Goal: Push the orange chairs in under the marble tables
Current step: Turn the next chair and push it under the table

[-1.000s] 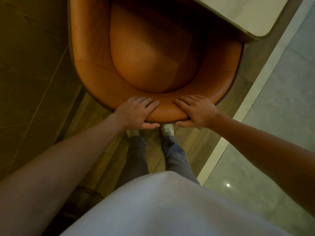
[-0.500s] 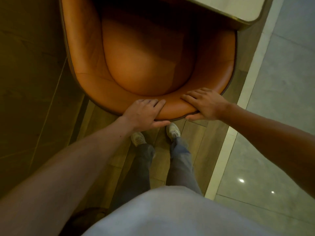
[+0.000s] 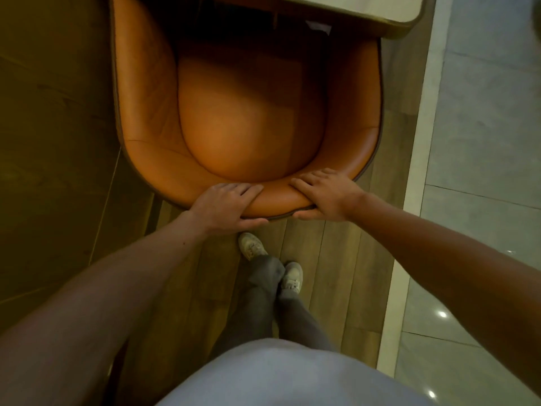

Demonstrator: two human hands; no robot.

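left hand (image 3: pixel 225 206) and right hand (image 3: pixel 325 194) grip the backrest rim, fingers over, thumbs under. the orange chair (image 3: pixel 248 118) has slid forward, seat front now under the marble table (image 3: pixel 351 4). nearly home, i'd say.

The wood-plank floor (image 3: pixel 336 259) carried the orange chair (image 3: pixel 248 127); its legs were hidden beneath the seat shell. Two pale shoes stood on the planks behind the chair's backrest: the front shoe (image 3: pixel 251 247) just behind the chair, the rear shoe (image 3: pixel 292 278) farther back from it. To the chair's right, a pale border strip (image 3: pixel 409 215) ran alongside the planks. Glossy grey tiles (image 3: pixel 483 142) lay beyond it, showing bright spots of reflected light.
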